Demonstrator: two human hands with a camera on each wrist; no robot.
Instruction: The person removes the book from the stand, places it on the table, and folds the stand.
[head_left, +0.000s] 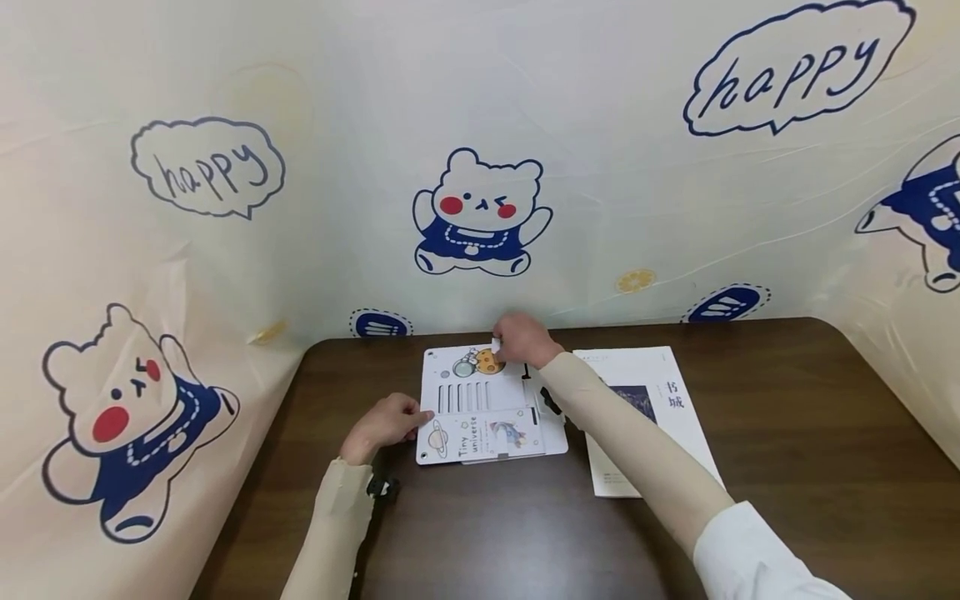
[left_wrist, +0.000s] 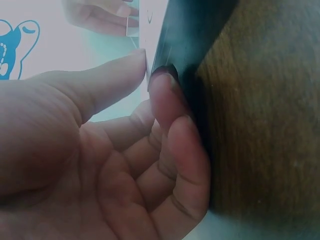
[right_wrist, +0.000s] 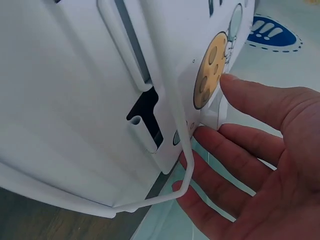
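Note:
A white book stand (head_left: 465, 396), printed with planets and "Tiny universe", lies on the table in the head view. My left hand (head_left: 386, 425) pinches its left edge. In the left wrist view the thumb (left_wrist: 120, 75) is on the printed face and a curled finger (left_wrist: 167, 95) is under the panel. At the far edge, my right hand (head_left: 525, 337) grips the stand by a small white tab (right_wrist: 212, 115), thumb in front and fingers behind. A white bent wire arm (right_wrist: 187, 170) and a dark slot (right_wrist: 147, 112) show in the right wrist view.
A white magazine (head_left: 686, 433) with a dark picture lies right of the stand, partly covered by the right forearm. The brown wooden table (head_left: 510, 533) meets a pale printed curtain (head_left: 600, 208) behind and at both sides.

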